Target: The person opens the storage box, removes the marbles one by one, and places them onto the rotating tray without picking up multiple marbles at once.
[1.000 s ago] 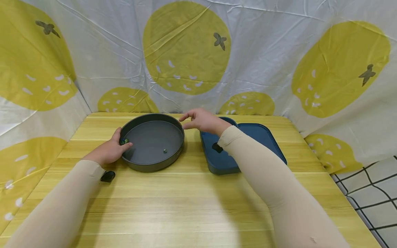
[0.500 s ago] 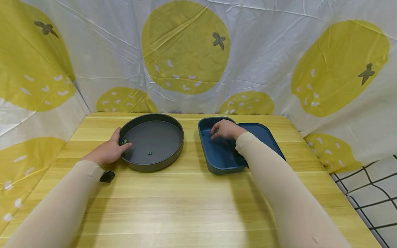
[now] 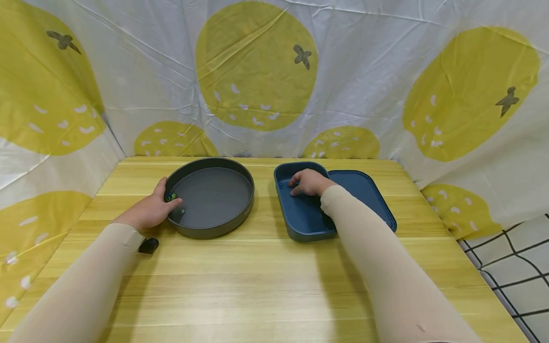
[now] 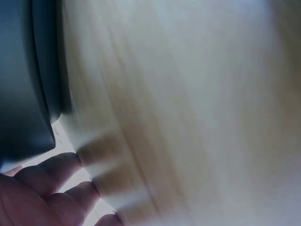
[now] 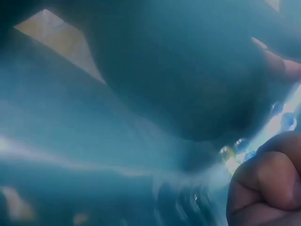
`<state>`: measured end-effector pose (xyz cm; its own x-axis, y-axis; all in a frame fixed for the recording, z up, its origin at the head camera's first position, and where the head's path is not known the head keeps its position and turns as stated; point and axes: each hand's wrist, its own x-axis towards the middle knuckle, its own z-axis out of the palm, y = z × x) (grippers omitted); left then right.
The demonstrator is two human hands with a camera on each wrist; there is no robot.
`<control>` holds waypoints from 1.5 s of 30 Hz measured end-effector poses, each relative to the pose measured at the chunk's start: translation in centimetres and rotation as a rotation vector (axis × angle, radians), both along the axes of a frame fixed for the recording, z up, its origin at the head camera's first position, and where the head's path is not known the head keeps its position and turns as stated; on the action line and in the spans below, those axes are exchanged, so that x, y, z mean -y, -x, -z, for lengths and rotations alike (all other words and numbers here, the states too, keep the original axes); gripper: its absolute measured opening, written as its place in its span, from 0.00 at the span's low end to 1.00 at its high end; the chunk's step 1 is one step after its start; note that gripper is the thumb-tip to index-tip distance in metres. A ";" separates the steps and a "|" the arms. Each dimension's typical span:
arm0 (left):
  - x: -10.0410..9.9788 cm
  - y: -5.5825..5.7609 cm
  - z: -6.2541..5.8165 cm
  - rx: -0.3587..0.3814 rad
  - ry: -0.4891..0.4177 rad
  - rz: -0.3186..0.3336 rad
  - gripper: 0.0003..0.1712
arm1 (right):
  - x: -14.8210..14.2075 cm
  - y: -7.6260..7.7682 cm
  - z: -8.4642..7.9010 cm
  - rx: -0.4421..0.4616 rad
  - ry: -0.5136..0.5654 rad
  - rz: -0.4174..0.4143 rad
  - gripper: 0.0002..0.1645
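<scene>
Stretched the left arm, in a beige left sleeve (image 3: 81,281), forward over the wood-grained tabletop (image 3: 214,290), with a small black device (image 3: 148,245) at the wrist. Clamped the left hand (image 3: 147,208) on the left side of the round dark grey pan (image 3: 210,195), thumb over the rim on the inside, fingers along the outer wall. Saw those fingertips in the left wrist view, low down, just beside the pan. Made out a small cluster of green-and-blue marbles (image 3: 170,196) inside the pan by the thumb, and one loose marble (image 3: 182,210) just below the thumb tip, near the same wall. Found the pan upright on the tabletop, apart from the blue box (image 3: 302,214) to the right. Reached the right hand (image 3: 310,182) down inside the box, toward the far left part, fingers bent, forefinger and thumb apart. Could not tell from the pictures about anything held in the curled fingers. Spotted clear marbles (image 5: 241,144) inside the box, close to those fingers in the right wrist view, blurred and partly hidden. Noted a blue lid (image 3: 362,186) just right of the box, partly covered by the right sleeve (image 3: 390,262). Noticed yellow fruit on the white cloth (image 3: 364,62) behind, and black grid lines on a pale surface (image 3: 519,267) at far right.
</scene>
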<state>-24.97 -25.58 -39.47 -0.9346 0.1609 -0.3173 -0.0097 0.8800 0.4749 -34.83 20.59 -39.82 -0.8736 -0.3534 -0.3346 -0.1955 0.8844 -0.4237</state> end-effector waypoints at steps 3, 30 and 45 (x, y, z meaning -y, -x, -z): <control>0.0 0.0 0.0 0.006 -0.016 0.001 0.61 | 0.4 0.0 0.1 -0.020 -0.003 -0.006 0.25; -0.1 0.0 0.0 0.016 -0.017 -0.008 0.61 | 1.9 -0.6 0.1 0.011 -0.001 -0.158 0.15; -0.1 0.0 0.0 0.008 -0.017 -0.001 0.61 | 0.9 -0.6 -0.5 0.011 0.104 -0.129 0.16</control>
<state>-24.94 -25.50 -39.42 -0.9321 0.1652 -0.3223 -0.0149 0.8717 0.4899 -34.27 19.73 -39.31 -0.8150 -0.4958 -0.3000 -0.2996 0.8037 -0.5142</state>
